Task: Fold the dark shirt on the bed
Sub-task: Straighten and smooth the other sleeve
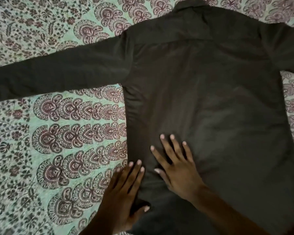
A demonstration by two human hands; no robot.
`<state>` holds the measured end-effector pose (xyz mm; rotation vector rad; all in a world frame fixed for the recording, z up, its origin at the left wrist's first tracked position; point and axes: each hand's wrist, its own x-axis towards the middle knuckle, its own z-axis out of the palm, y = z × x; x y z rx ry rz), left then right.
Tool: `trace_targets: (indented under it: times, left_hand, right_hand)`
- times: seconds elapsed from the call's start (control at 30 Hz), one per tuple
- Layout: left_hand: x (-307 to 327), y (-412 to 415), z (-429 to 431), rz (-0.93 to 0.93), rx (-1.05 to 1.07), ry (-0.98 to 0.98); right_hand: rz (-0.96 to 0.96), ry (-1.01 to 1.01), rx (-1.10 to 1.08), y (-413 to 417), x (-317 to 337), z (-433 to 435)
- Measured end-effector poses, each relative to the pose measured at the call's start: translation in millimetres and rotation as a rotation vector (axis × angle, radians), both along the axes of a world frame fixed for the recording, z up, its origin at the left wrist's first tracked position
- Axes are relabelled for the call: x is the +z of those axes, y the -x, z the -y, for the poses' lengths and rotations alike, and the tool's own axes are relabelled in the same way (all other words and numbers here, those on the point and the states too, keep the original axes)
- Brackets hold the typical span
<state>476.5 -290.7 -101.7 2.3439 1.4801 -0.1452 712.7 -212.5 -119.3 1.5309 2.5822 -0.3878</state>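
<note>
The dark shirt (210, 92) lies flat on the bed, back side up, collar at the top, hem towards me. Its left sleeve (58, 73) stretches straight out to the left edge of the view; the right sleeve runs off the right edge. My left hand (124, 189) lies flat with straight fingers along the shirt's lower left side seam, partly on the bedsheet, its thumb on the cloth. My right hand (176, 168) presses flat on the lower left part of the shirt's body, fingers spread.
A green bedsheet (66, 136) with maroon paisley and flower print covers the whole bed around the shirt. Open sheet shows to the left below the sleeve and in a narrow strip at the right.
</note>
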Motion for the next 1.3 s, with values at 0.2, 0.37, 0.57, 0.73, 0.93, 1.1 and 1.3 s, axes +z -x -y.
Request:
trace_targets:
  times: [0.2,0.37,0.57,0.73,0.93,1.1,1.3]
  left_hand:
    - [6.2,-17.8,-33.4,0.047,0.167,-0.096]
    - [-13.9,-35.2,-37.9,-0.047,0.063,-0.054]
    - [-9.6,-18.5,90.2,0.027,0.060,-0.006]
    - [1.0,-18.3,119.0,0.068,0.092,-0.060]
    - [-9.2,-57.2,65.4,0.044,0.018,-0.119]
    - [-11.7,-55.9,106.6,-0.003,-0.008,-0.074]
    - [2.6,-67.2,110.0,0.035,0.015,-0.100]
  right_hand:
    - [-0.060,-0.166,-0.251,-4.1,13.2,-23.1]
    - [0.015,-0.078,-0.551,6.9,-8.4,-29.8]
    - [0.071,-0.060,-0.414,8.7,0.9,130.3]
    - [0.011,-0.001,-0.409,5.8,11.8,213.9]
    - [-0.070,-0.087,-0.508,-1.8,3.2,144.9]
    - [0.044,-0.093,-0.648,-67.6,-1.1,174.6]
    - [-0.011,-0.042,-1.214,-116.7,14.4,225.6]
